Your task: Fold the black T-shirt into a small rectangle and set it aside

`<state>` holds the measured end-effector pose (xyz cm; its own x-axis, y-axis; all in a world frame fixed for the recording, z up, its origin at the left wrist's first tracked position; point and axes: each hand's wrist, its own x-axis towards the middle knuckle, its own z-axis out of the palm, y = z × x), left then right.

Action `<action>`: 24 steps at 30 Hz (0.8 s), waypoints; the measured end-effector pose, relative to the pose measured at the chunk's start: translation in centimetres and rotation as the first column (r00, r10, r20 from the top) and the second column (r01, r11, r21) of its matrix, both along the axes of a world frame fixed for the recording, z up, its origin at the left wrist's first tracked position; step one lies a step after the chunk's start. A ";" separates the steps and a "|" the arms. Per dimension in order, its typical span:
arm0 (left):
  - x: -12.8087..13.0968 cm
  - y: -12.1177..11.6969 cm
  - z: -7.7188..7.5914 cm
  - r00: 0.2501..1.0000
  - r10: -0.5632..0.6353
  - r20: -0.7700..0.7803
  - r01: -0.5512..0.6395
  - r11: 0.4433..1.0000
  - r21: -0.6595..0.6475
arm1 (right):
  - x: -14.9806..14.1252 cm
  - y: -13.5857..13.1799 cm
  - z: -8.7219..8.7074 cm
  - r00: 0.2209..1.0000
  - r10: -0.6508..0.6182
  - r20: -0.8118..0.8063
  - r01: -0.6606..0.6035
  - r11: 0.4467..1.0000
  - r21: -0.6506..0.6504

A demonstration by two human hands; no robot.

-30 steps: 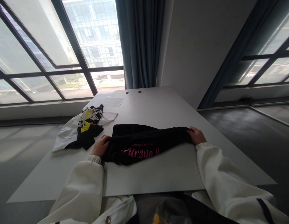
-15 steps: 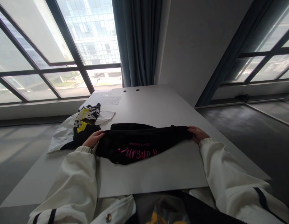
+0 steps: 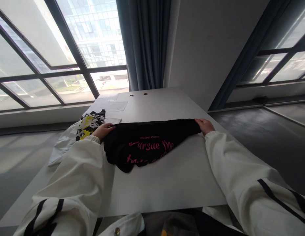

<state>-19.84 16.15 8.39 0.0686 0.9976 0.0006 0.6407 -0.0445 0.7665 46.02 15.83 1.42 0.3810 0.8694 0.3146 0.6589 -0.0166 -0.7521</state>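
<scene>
A black garment with pink lettering (image 3: pixel 149 139) is stretched between my two hands above the white table (image 3: pixel 172 183). Its upper edge runs nearly straight from hand to hand, and the lower part hangs in folds, lowest toward the left. My left hand (image 3: pixel 103 131) is closed on the upper left corner. At the upper right corner my right hand (image 3: pixel 205 126) pinches the cloth. "UNCOMPLICATED" and part of a script line are legible; the lower line is blurred and partly folded away. Whether it is a T-shirt or another top I cannot tell.
Left of my left hand lies a white, black and yellow patterned garment (image 3: pixel 89 123), partly behind my arm. Paper sheets (image 3: pixel 116 105) rest on the table's far left. Two round holes pierce the far end, near the blue curtain (image 3: pixel 144 46) and the wall.
Both hands have risen and moved slightly away from me, pulling the black garment's upper edge up and taut. More of the pink lettering shows now.
</scene>
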 end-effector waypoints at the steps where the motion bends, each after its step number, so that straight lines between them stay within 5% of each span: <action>1: -0.2 0.4 -0.2 0.999 -0.004 -0.053 0.004 1.000 -0.001 | 0.6 0.6 0.1 0.999 -0.035 0.022 0.035 0.999 -0.022; 5: -0.2 2.1 -2.3 0.960 0.042 -0.276 -0.022 0.997 0.073 | 2.5 2.5 0.1 0.982 -0.120 0.144 0.134 0.987 -0.093; 12: 1.5 4.0 -6.4 0.937 0.090 -0.338 -0.066 0.994 0.081 | 1.4 4.2 -2.2 0.911 -0.346 0.223 0.347 0.937 0.037; 18: 1.7 2.5 -8.8 0.928 0.159 -0.338 -0.127 0.985 0.117 | -0.6 3.5 -5.8 0.920 -0.245 0.305 0.201 0.965 0.168; 24: -0.7 -1.3 -9.8 0.963 0.189 -0.192 -0.167 0.978 0.125 | -1.2 -0.2 -6.7 0.885 -0.237 0.402 0.179 0.968 0.177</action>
<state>-20.54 14.88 -1.38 -0.1001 0.9887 0.1118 0.7865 0.0098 0.6175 44.77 15.65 -5.25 0.3570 0.7246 0.5895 0.9037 -0.1082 -0.4142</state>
